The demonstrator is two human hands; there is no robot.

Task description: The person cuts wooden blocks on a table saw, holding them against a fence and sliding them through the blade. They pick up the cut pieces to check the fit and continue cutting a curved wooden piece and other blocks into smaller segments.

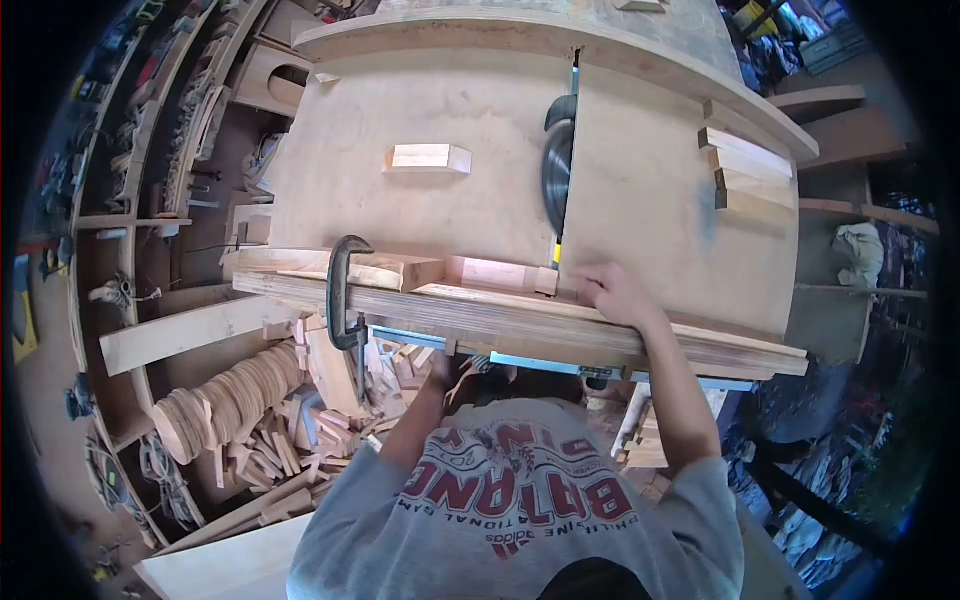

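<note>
A plywood worktop [450, 215] is crossed by a slot, and its far edge is bordered by a curved wooden rail [440, 27]. Wooden shelving [130, 255] is noted at the left. The near edge of the worktop is lined by a laminated wooden fence [500, 318]. Wood offcuts [270, 455] are heaped below at the left, beside a row of rounded wooden pieces [225, 400]. A circular saw blade [558, 180] is exposed through the slot. A C-clamp [338, 290] is fitted over the fence and a stop block [405, 272]. Several wooden blocks [755, 190] are grouped at the right of the worktop. A wooden workpiece [490, 271] is laid along the far side of the fence, between the stop block and the slot. A single angled-end block [430, 158] is placed left of the blade. The right hand [610, 292] is held at the fence, just right of the slot, with fingers bent; whether anything is gripped cannot be told. The left hand [447, 372] is lowered beneath the fence in shadow; its state cannot be determined. A small wood piece [546, 281] is located at the workpiece's right end.
</note>
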